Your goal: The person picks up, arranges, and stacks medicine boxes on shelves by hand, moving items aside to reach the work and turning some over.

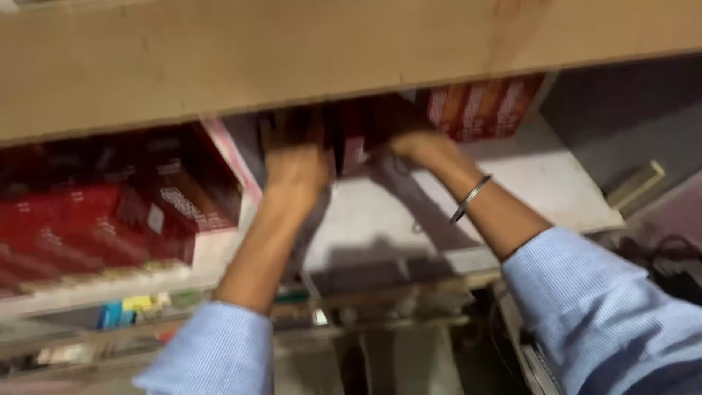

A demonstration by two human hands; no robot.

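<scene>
Both my arms, in light blue sleeves, reach under a wooden counter edge onto a white shelf. My left hand is up at the back of the shelf against dark red boxes; its fingers are blurred and partly hidden by the counter. My right hand grips the same group of dark red boxes from the right. A thin metal bangle sits on my right wrist.
A stack of red cartons fills the shelf's left part. More red and white packs stand at the back right. Below the shelf are lower compartments with small coloured packets. Dark cables lie at the right.
</scene>
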